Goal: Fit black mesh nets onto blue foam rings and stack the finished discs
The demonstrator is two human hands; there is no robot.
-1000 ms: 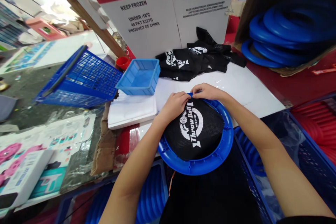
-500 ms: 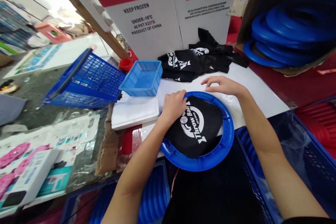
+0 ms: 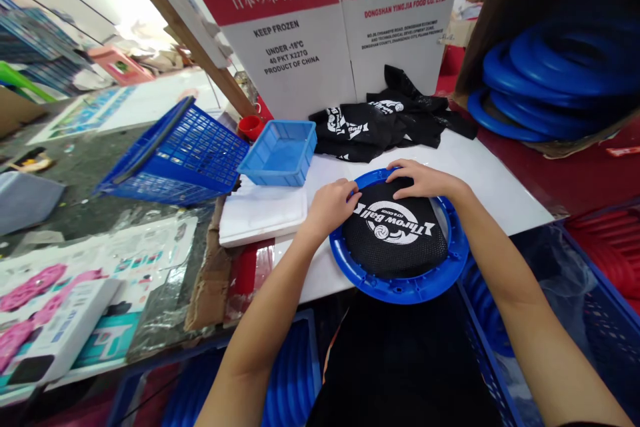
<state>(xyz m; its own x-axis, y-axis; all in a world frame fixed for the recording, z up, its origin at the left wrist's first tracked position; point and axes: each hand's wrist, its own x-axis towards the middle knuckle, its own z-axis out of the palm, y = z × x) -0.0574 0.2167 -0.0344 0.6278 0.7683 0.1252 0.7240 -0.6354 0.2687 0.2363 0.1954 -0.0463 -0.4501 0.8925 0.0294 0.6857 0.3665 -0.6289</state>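
A blue plastic ring [image 3: 350, 264] rests at the near edge of the white work surface, tilted a little toward me. Inside it lies a piece of black mesh fabric [image 3: 395, 257] printed with a white "Throw Ball" logo. My left hand [image 3: 334, 205] is closed on the ring's upper left rim, fingers curled over it. At the far side my right hand [image 3: 423, 180] reaches across the rim, its thumb and fingers apart and resting on the top of the mesh. Behind the ring, more black printed mesh pieces [image 3: 357, 137] lie in a loose heap.
A light blue tray [image 3: 280, 155] sits on a white stack [image 3: 263, 217] at left, near a blue basket [image 3: 185, 153] and a red cup [image 3: 251, 127]. White cartons [image 3: 310, 80] stand behind. Several blue rings [image 3: 545, 73] fill a box at right; red rings [image 3: 607, 253] lie below.
The ring and mesh have turned, so the logo now reads nearly level. My right hand has come down from beyond the rim onto the mesh. The left hand keeps hold of the rim.
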